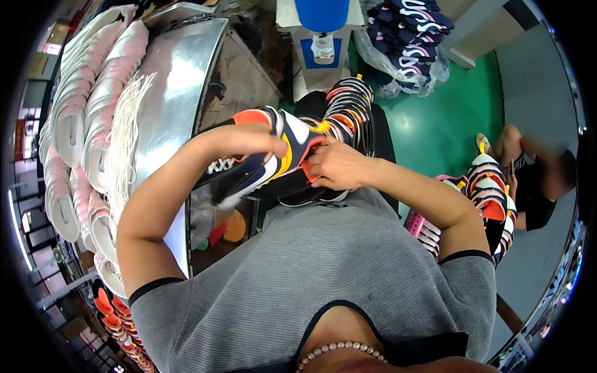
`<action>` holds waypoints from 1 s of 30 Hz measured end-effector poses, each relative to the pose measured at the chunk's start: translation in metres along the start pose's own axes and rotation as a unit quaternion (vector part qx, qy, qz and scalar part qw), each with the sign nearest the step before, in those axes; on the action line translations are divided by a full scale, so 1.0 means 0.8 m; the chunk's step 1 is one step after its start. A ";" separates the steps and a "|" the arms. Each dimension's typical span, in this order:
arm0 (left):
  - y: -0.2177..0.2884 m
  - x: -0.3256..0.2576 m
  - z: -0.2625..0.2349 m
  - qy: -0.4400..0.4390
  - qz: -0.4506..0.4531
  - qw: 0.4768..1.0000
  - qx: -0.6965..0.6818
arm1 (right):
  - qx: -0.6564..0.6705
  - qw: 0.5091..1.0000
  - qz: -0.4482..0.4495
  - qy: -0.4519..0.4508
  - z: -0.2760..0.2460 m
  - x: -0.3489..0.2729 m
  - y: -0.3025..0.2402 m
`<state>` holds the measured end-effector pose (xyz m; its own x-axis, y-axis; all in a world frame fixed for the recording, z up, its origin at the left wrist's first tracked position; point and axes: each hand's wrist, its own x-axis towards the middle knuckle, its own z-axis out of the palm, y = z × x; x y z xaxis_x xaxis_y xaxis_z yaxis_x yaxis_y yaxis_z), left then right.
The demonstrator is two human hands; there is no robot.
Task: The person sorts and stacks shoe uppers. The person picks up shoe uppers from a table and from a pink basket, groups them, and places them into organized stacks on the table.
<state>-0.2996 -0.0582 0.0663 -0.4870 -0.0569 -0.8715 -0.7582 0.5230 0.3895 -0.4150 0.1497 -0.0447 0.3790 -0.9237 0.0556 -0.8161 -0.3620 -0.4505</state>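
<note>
Both hands hold one shoe upper (300,147) in front of my chest. It is navy, white and yellow, with an orange lining and white laces. My left hand (255,140) is closed over its laced side, fingers bent and partly hidden by the upper. At the collar, my right hand (339,165) pinches the orange lining, with the yellow pull tab just above it. Just beyond my right hand lies a row of similar nested uppers (348,105). Whatever lies under the held upper is mostly hidden.
A shiny metal table (177,81) stands at left, with pale pink and white uppers (99,99) and white laces (127,140). Ahead is a machine with a blue top (322,13) beside bagged navy pieces (410,43). At right are more uppers (488,180) and another person (541,202).
</note>
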 end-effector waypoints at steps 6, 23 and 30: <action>0.044 0.044 0.009 -0.117 -0.031 0.979 0.165 | 0.034 0.964 0.106 0.243 0.006 -0.047 -0.007; 0.051 0.242 0.174 -0.015 0.090 0.811 -0.578 | 0.574 0.495 0.531 0.378 0.168 -0.114 0.102; 0.038 0.194 0.129 -0.044 0.055 0.810 -0.582 | -0.001 0.857 0.397 0.329 0.016 -0.077 0.096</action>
<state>-0.3537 0.0363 -0.0879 -0.5847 0.0228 -0.8110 -0.6326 -0.6386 0.4381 -0.4953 0.1801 -0.0941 -0.6243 -0.7488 0.2227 -0.7030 0.4140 -0.5783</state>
